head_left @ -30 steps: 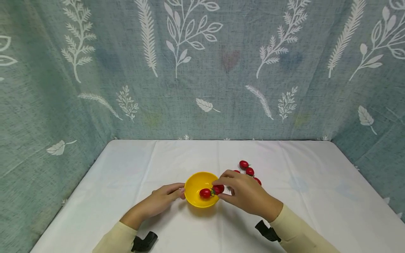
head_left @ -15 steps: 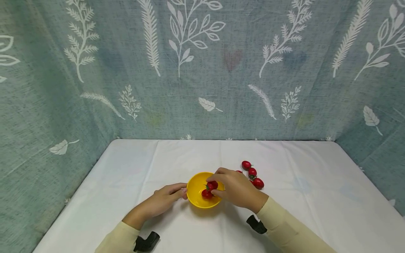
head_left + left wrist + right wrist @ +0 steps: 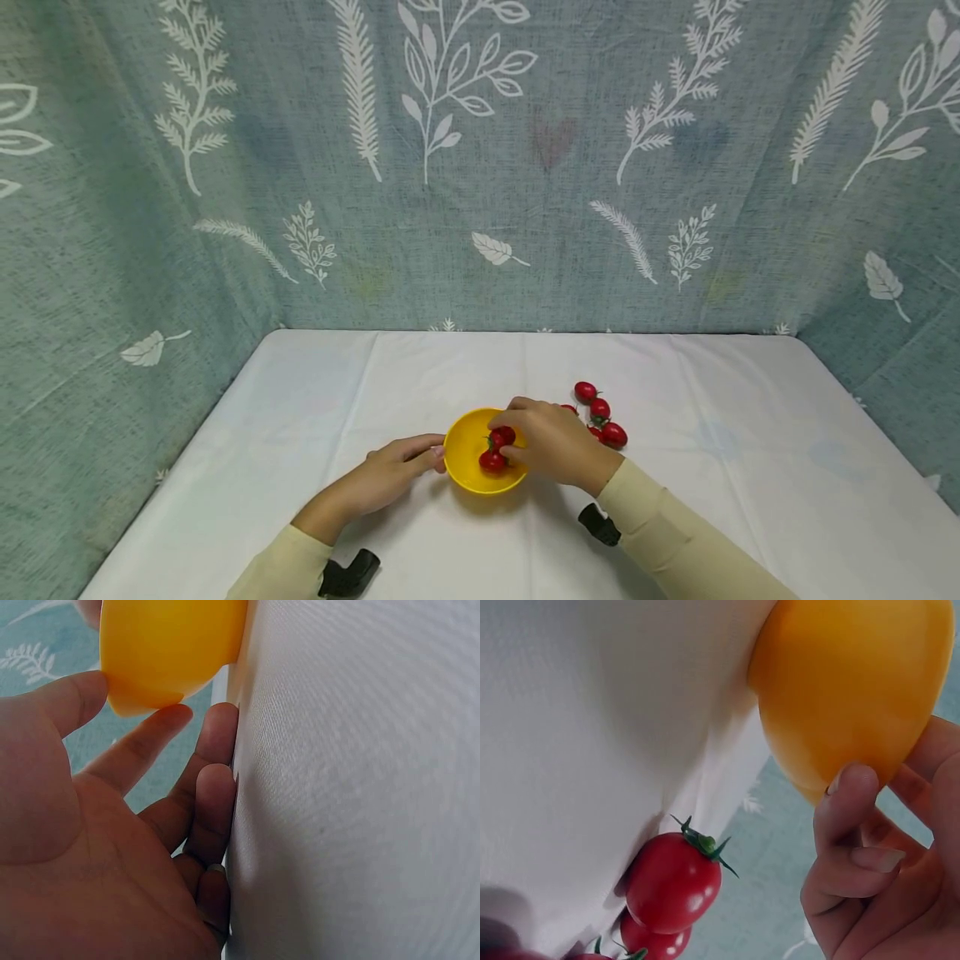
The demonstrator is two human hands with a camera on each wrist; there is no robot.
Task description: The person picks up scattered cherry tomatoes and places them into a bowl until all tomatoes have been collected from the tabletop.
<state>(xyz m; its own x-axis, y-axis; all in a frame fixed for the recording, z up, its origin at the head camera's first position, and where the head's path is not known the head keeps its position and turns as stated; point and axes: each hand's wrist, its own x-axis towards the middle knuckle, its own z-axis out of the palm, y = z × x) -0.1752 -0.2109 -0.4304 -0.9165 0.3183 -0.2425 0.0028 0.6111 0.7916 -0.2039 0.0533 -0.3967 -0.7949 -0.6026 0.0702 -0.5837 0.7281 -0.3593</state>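
From the head view I see my right hand (image 3: 553, 446) reaching over the right rim of the yellow bowl (image 3: 467, 435), its thumb and fingertips pinching a cherry tomato (image 3: 504, 436) just inside the bowl. A second cherry tomato (image 3: 492, 460) lies in the bowl right below that grip, touching or nearly touching the held one. My left hand (image 3: 382, 477) rests on the white counter (image 3: 750, 450) on the far side of the bowl from the right grip, fingers extended, fingertips against the bowl's left wall; that grip is released, only touching. Behind the right hand, away from the bowl, a cluster of loose cherry tomatoes (image 3: 600, 412) sits on the counter. A teal leaf-print curtain (image 3: 480, 167) closes in the back and sides.

In the left wrist view, my left hand (image 3: 97, 847) is relaxed, the thumb and forefinger tips touching the underside of the bowl (image 3: 169, 649), the other fingers (image 3: 214, 802) lying flat along the counter cloth (image 3: 360, 787).

In the right wrist view, the bowl's outer wall (image 3: 851, 686) fills the upper right, with a curled finger (image 3: 844, 817) of my right hand pressed against it. The held tomato is hidden here. Behind the grip, a loose tomato with a green calyx (image 3: 673, 883) rests on the cloth, another (image 3: 652, 941) touching it from below.
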